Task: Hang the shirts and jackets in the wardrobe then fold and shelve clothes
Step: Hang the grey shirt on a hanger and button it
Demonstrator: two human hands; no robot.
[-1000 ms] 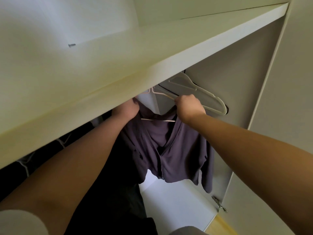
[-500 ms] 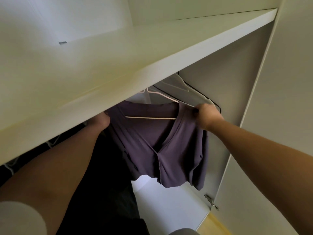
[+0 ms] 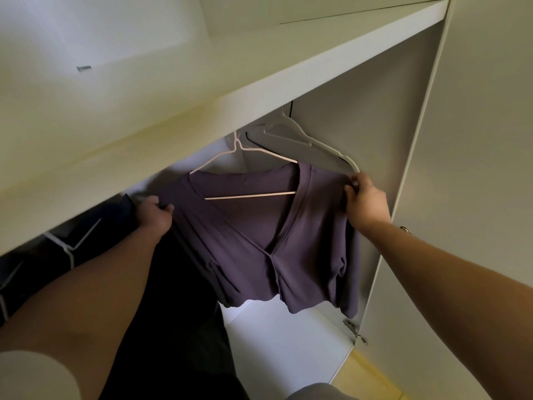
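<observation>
Head view into the hanging bay of a wardrobe (image 3: pixel 375 116). A purple cardigan (image 3: pixel 259 241) is draped on a white wire hanger (image 3: pixel 251 194) just below the shelf (image 3: pixel 259 90), near the bay's right wall. The hook runs up behind the shelf edge, so it cannot be told whether it sits on a rail. The left hand (image 3: pixel 154 215) is curled round the fabric at the garment's left shoulder, and the right hand (image 3: pixel 364 203) pinches the right shoulder, each near an outer end of the hanger. The cloth looks thin, soft and light: it sags between the shoulders and gathers at the sleeves. It would likely slide off the smooth wire if one side were pulled down. The shoulder seams, as held here, are judged the best purchase for squaring it, the open V front offers no firm hold, and the hook is the place to lift the whole. The bay holds the cardigan, with pale plastic hangers (image 3: pixel 302 142) behind it carrying nothing visible. To the left, dark garments (image 3: pixel 173 313) on white hangers hang close against the cardigan's left sleeve. A metal hinge (image 3: pixel 356 332) shows low on the right wall.
</observation>
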